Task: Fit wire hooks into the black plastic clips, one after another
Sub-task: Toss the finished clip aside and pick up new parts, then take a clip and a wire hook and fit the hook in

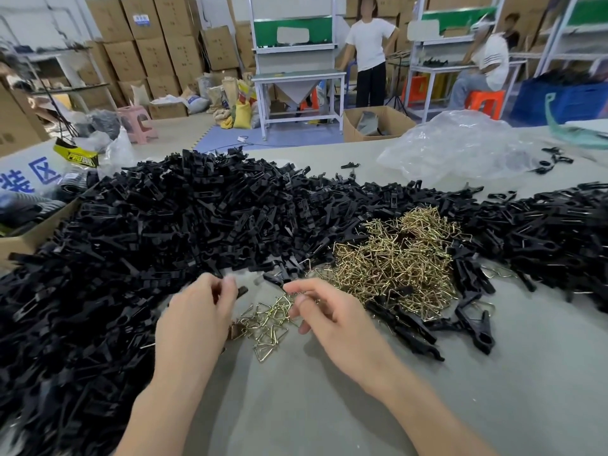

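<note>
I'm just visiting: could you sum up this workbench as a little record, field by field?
Surface: grey table
Clips: heap of black clips across left and back
Hooks: pile of wire hooks right of centre; small cluster between the hands
Left: left hand grips a black clip
Right: right hand pinches a wire hook from the cluster
Behind: clear plastic bag

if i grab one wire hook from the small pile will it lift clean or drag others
Probably drags neighbours: the wire hooks lie interlocked. Likely light and stiff: thin bent wire holding angular shapes. Unlikely to roll: flat triangular outlines.
</note>
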{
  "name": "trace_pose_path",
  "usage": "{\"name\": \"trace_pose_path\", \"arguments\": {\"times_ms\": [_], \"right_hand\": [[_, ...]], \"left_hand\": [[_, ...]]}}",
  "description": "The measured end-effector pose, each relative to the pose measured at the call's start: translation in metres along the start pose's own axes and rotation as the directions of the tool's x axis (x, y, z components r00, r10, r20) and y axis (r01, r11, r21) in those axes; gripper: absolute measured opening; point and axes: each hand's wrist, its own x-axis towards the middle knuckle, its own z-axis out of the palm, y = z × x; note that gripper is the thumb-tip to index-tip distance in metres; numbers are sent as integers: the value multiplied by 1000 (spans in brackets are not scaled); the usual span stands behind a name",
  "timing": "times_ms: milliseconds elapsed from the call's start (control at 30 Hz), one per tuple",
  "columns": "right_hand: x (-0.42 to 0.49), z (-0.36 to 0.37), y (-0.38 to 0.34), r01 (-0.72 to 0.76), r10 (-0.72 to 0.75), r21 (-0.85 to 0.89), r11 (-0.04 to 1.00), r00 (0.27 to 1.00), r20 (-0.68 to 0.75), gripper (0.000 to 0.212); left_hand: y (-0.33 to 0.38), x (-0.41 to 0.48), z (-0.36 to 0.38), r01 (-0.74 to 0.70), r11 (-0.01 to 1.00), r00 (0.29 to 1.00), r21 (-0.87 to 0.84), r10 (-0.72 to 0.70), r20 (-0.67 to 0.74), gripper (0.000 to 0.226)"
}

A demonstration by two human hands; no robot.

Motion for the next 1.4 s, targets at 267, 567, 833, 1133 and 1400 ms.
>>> {"name": "trace_pose_path", "arguments": {"times_ms": [267,567,833,1133,1400], "right_hand": [[3,13,-11,-173,66,593,787,978,198,41],[2,19,-17,-358,233,550,755,929,286,25],[-4,26,-10,-164,109,160,973,945,310,5],[2,14,-3,-55,41,132,990,994,105,13],[8,0,0,-30,18,270,962,999,48,12]], "left_hand": [[48,-31,14,-413,900,910,-136,402,-105,36],[65,-30,-5,92,230,994,-969,-81,75,27],[55,-20,-11,278,-279,919,-919,-202,339,38],[57,-20,4,312,406,950,-859,-138,280,24],[59,-27,8,186,520,936,-834,164,311,29]]}}
